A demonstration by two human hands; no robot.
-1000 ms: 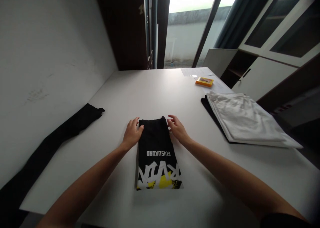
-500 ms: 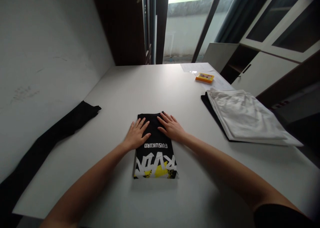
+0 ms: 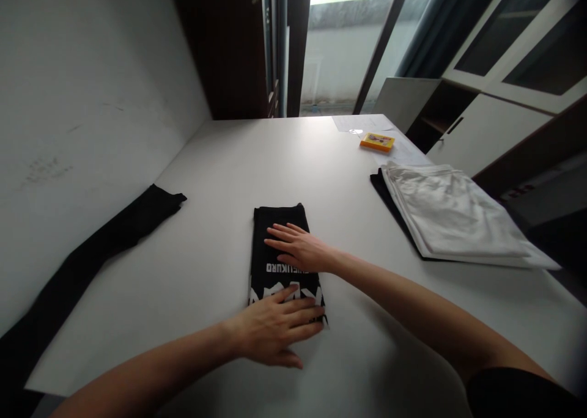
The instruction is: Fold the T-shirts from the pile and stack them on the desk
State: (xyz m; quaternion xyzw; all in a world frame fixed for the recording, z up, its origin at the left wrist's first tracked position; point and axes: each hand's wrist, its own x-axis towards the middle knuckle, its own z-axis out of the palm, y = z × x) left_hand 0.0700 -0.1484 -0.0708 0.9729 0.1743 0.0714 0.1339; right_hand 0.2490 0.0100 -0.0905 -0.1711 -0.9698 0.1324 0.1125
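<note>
A folded black T-shirt with white and yellow print lies in the middle of the white table. My right hand rests flat on the shirt's middle, fingers stretched out and pointing left. My left hand lies flat over the shirt's near edge, fingers spread and pointing right, covering most of the print. Neither hand holds anything.
A long black garment lies along the table's left edge by the wall. A stack of folded white cloth over a black piece sits at the right. A small orange box and papers lie at the far right.
My left hand has moved from the shirt's far end down to its near edge. My right hand has slid to the shirt's middle and turned leftward.
</note>
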